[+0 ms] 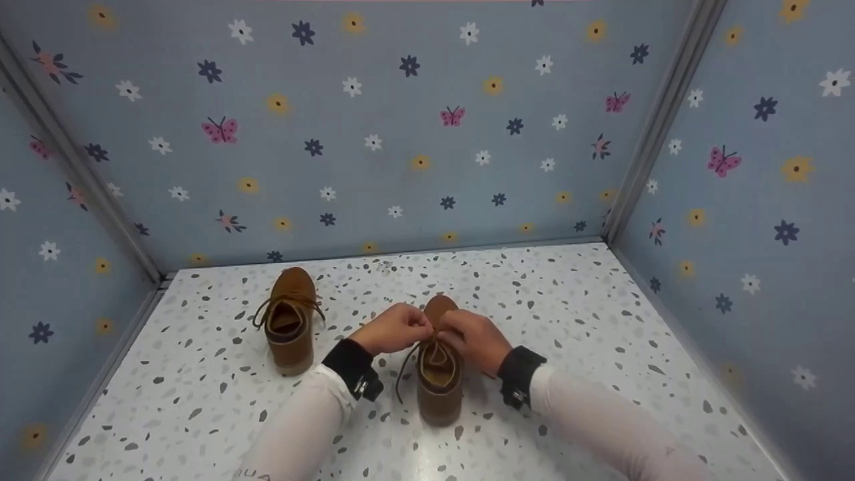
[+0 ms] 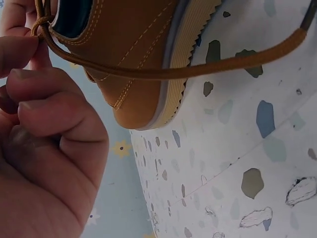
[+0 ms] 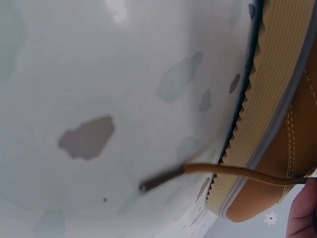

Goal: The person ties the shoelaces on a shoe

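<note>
A brown lace-up shoe (image 1: 439,401) stands on the floor between the hands, its toe pointing at the back wall. The left hand (image 1: 395,329) pinches the shoelace (image 2: 148,73) close to a knot (image 2: 44,21) over the shoe's opening. From there a long lace end hangs across the shoe's side to a dark tip. On the shoe's other side the right hand (image 1: 479,341) pinches the lace at the same spot, fingers curled. The right wrist view catches only a fingertip (image 3: 303,210) beside a lace end (image 3: 223,170) that hangs past the ridged pale sole.
The matching brown shoe (image 1: 292,351) stands to the left, its lace tied in a bow. Speckled white floor (image 1: 568,427) lies under both shoes. Blue flowered panels rise at the back (image 1: 387,113), left (image 1: 40,287) and right (image 1: 768,220).
</note>
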### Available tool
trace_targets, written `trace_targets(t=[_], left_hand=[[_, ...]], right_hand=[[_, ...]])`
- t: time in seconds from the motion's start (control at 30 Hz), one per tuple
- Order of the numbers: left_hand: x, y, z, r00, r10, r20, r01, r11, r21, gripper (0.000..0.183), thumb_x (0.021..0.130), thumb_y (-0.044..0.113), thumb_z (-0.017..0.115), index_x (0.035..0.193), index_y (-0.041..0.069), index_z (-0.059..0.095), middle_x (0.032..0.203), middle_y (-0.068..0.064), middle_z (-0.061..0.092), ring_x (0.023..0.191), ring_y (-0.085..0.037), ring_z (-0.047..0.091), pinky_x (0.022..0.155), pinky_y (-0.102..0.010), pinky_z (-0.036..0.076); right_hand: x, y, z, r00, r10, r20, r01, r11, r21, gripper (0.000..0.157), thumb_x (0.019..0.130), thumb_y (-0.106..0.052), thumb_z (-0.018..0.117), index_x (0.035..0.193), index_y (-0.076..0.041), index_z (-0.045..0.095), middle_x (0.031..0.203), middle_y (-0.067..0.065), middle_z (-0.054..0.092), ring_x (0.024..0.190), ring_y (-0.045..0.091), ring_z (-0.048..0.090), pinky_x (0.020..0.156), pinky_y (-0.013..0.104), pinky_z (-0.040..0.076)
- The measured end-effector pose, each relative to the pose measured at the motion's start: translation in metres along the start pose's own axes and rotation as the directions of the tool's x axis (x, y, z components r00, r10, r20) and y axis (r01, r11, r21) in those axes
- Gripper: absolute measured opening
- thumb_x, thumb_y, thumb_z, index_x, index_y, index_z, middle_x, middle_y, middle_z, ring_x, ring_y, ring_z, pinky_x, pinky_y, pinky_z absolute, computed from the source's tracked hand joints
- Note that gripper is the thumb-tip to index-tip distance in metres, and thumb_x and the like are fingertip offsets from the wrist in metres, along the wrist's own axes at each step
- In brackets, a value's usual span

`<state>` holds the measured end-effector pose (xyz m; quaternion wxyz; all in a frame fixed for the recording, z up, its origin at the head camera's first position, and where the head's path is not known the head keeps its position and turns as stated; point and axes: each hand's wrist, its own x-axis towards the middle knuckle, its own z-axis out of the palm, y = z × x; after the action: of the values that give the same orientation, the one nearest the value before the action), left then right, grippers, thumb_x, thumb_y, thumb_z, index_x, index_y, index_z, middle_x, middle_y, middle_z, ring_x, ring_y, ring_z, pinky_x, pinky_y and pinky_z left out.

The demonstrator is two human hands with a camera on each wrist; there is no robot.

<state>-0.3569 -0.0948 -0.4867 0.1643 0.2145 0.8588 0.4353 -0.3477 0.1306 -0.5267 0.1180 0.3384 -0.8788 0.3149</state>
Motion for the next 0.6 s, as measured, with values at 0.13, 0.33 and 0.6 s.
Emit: trace_targets(t=[0.13, 0.33, 0.6], left_hand=[[0.000, -0.003, 0.002, 1.000, 0.010, -0.018, -0.011, 1.000, -0.004, 0.017, 0.096, 0.020, 0.064, 0.094, 0.009, 0.077, 0.076, 0.006, 0.061, 0.067, -0.010, 0.051, 0.060, -0.025, 0.041], [-0.003, -0.008, 0.003, 0.999, 0.015, -0.034, -0.017, 0.997, -0.081, 0.017, 0.097, 0.016, 0.062, 0.093, 0.005, 0.075, 0.068, 0.008, 0.055, 0.058, -0.007, 0.045, 0.054, -0.023, 0.037], [-0.004, -0.014, 0.004, 0.999, -0.008, -0.049, 0.002, 0.991, -0.132, 0.015, 0.098, 0.019, 0.063, 0.097, 0.009, 0.074, 0.069, 0.008, 0.055, 0.059, -0.007, 0.047, 0.054, -0.023, 0.039]], right_hand=[[-0.002, 0.001, -0.006, 1.000, 0.010, 0.009, -0.010, 1.000, -0.011, 0.011, 0.097, -0.024, 0.073, 0.102, -0.018, 0.065, 0.099, -0.001, 0.064, 0.093, 0.012, 0.063, 0.080, 0.029, 0.056], [-0.010, 0.002, -0.018, 0.999, 0.012, 0.042, -0.012, 1.000, -0.017, 0.029, 0.096, -0.024, 0.076, 0.118, -0.013, 0.060, 0.115, 0.004, 0.061, 0.108, 0.017, 0.063, 0.093, 0.034, 0.057], [-0.014, -0.017, -0.025, 0.960, -0.277, 0.042, 0.278, 0.960, -0.031, 0.033, 0.087, -0.014, 0.085, 0.113, -0.012, 0.064, 0.108, 0.002, 0.056, 0.085, 0.015, 0.061, 0.070, 0.020, 0.053]])
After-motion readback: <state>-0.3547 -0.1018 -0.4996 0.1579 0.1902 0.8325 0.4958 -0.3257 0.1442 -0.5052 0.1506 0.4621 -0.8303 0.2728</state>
